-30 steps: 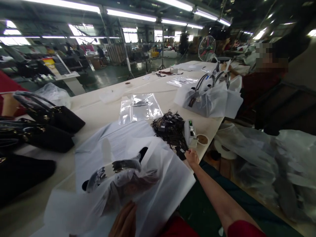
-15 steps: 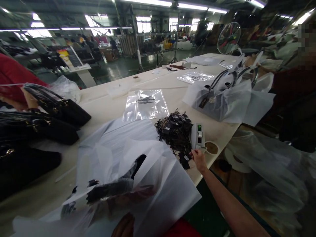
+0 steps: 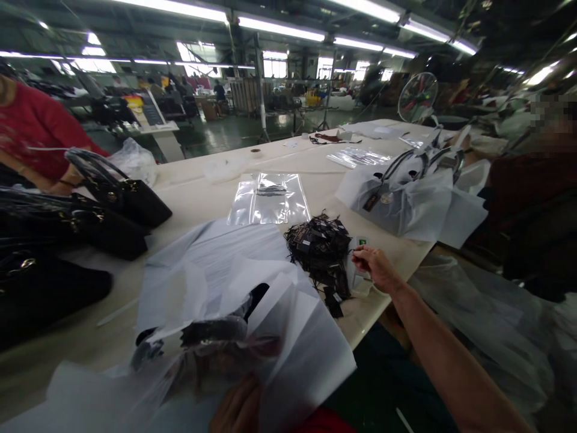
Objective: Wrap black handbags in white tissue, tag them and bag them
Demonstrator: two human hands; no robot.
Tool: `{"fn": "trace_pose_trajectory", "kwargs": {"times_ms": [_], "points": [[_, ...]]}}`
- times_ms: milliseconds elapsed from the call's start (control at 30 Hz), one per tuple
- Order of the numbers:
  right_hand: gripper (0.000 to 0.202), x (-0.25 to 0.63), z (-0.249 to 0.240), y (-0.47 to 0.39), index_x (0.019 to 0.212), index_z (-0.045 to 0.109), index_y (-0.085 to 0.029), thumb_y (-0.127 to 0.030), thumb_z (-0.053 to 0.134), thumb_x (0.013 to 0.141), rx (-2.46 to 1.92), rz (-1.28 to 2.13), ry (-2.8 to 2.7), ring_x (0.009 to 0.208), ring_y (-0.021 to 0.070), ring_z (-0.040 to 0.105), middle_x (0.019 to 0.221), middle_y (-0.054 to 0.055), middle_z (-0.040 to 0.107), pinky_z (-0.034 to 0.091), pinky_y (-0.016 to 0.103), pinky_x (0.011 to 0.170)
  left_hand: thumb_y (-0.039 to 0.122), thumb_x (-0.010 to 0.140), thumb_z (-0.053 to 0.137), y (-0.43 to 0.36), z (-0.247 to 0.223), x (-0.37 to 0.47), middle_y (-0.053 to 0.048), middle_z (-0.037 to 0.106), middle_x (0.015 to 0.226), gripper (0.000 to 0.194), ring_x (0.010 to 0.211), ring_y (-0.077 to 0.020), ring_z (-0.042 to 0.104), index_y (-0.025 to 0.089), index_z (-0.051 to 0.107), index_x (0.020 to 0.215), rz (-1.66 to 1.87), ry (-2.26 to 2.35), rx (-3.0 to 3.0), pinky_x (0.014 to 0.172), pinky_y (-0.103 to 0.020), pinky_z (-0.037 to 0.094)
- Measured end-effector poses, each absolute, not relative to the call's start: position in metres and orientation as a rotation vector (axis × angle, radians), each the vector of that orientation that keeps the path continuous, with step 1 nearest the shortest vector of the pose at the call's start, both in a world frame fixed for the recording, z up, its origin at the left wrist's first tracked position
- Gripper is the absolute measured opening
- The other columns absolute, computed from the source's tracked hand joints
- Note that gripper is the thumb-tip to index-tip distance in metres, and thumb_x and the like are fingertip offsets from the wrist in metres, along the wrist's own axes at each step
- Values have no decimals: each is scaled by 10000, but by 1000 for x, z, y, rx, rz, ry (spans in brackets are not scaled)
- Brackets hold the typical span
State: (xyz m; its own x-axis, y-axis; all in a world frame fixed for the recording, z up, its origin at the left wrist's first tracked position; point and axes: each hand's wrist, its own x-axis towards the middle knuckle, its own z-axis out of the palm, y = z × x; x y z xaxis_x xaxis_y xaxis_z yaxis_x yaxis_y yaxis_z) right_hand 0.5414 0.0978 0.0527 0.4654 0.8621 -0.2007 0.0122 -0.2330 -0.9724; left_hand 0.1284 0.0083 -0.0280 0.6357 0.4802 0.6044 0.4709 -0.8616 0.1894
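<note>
From the head view, we are seeing the bag (image 3: 214, 331) sitting before us on the tabletop (image 3: 184, 198), white sheet (image 3: 311, 355) surrounding it loosely: seemingly half packed, unfastened. Our left hand (image 3: 238, 406) is staying partly hidden, grip unclear; our right hand (image 3: 360, 258) is curling beside the tag heap (image 3: 318, 240), whether gripping anything we cannot tell.

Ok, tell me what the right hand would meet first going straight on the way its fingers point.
The right hand would probably meet the pile of tags first; depth is unclear, so it might pass above.
</note>
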Motion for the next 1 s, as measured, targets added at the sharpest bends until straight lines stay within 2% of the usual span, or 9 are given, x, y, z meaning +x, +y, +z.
{"fn": "trace_pose_trajectory", "kwargs": {"times_ms": [133,233,333,567,700,767,833,933,1000], "points": [[111,538,83,93,613,538,-183,-255,587,545,-1739,865,-977,448,91,411,493,-27,537,280,220,431,52,863,420,12,-10,146,-86,695,930,274,971,-159,646,148,633,1006,1141,751,2761,870,-212,521],[67,529,100,82,583,531,-192,-252,560,584,-1838,647,-1328,498,111,436,490,-39,496,330,244,501,65,874,403,17,12,165,-90,689,914,269,954,-153,644,142,624,1005,1234,687,2670,850,-216,528],[65,516,112,68,604,538,-203,-266,551,614,-1860,534,-1488,529,128,471,519,-33,530,360,264,548,64,860,442,23,36,182,-90,682,935,249,963,-161,638,153,611,1019,1200,648,2532,847,-239,534],[159,467,131,32,671,571,-205,-350,620,626,-1696,718,-1354,488,125,470,538,-25,546,382,254,484,91,846,484,37,76,222,-90,664,981,225,927,-161,631,166,604,1021,1172,601,2139,817,-267,538],[126,424,138,13,696,584,-205,-329,605,705,-1635,779,-1508,513,120,480,563,-23,544,378,232,476,100,780,566,39,89,240,-115,630,1130,397,1007,-201,604,143,530,1173,1112,718,1902,851,-330,529],[90,404,138,6,711,604,-212,-297,591,739,-1588,766,-1611,513,120,477,571,-19,545,373,232,475,100,753,592,37,92,242,-89,660,1062,356,955,-200,619,149,570,1105,1051,785,1818,843,-334,518],[61,387,135,-1,705,624,-221,-265,599,739,-1509,713,-1676,533,126,482,618,-3,558,388,238,489,87,758,569,33,92,237,-44,688,887,204,834,-177,634,161,633,937,965,833,1789,781,-302,511],[39,366,122,-10,754,656,-235,-256,650,721,-1385,693,-1629,735,176,561,829,47,603,470,272,657,62,779,503,26,90,220,-12,655,711,170,670,-135,605,165,638,778,940,881,1815,646,-241,479],[240,352,107,-16,959,655,-253,-289,676,723,-1311,868,-1511,980,230,561,1044,77,602,464,323,842,89,815,478,21,89,206,-20,640,708,168,643,-124,584,165,621,774,1032,896,1876,611,-228,461]]}}
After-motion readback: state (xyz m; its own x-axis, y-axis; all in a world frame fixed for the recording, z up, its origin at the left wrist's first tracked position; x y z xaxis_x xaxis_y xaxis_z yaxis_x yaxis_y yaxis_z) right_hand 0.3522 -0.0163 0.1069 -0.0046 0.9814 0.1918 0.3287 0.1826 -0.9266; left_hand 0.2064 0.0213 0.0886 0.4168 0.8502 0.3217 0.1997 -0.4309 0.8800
